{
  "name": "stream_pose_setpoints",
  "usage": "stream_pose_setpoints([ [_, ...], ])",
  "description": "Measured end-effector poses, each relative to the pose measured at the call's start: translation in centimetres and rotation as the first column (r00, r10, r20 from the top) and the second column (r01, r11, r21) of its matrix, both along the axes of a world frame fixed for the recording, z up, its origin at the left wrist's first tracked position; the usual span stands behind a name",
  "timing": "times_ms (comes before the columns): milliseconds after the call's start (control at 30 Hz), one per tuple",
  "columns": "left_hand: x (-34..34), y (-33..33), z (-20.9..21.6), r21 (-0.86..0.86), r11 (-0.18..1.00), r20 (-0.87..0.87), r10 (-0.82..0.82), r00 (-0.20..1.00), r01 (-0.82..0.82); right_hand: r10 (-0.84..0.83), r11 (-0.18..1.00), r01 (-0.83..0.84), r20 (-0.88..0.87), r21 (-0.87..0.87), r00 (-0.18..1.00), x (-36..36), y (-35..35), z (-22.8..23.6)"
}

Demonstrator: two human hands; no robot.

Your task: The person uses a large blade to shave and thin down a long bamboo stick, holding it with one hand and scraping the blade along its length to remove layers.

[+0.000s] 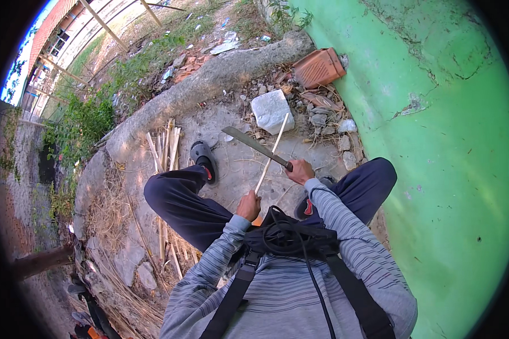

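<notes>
My left hand (248, 205) is closed round the lower end of a thin pale strip, which looks like split bamboo or cane (272, 151). The strip slants up and away to the right, its far end in front of a white block. In my right hand (301, 172) is the dark handle of a machete (254, 144). Its long blade points to the far left and crosses the strip around the middle; whether blade and strip touch I cannot tell. More pale strips (165, 148) lie in a bundle on the ground beyond my left knee.
A whitish block (271, 110) sits ahead on the concrete, with rubble (321, 117) and a terracotta hollow brick (319, 68) beside it. A low curved kerb (198, 79) bounds the far side. A green wall (435, 169) rises close on my right. Dry fibres (110, 212) litter the left.
</notes>
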State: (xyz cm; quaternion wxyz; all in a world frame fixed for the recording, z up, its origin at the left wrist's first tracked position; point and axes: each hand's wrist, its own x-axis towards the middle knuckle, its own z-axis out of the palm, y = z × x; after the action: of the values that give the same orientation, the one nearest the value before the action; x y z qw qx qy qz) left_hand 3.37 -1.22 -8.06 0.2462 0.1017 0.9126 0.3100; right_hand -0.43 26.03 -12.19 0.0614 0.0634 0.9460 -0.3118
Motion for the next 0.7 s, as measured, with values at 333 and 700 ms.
stream_pose_setpoints([
  [333,2.4,-1.8,4.7,-0.019,0.997,-0.121,-0.075,0.99,0.073,-0.072,0.997,0.072,-0.065,-0.001,0.995,-1.1,1.7,1.5],
  [700,2.5,-3.4,12.4,-0.007,0.999,-0.131,-0.04,0.991,0.04,0.055,0.998,-0.049,-0.19,0.032,0.98,-5.1,3.1,5.7],
])
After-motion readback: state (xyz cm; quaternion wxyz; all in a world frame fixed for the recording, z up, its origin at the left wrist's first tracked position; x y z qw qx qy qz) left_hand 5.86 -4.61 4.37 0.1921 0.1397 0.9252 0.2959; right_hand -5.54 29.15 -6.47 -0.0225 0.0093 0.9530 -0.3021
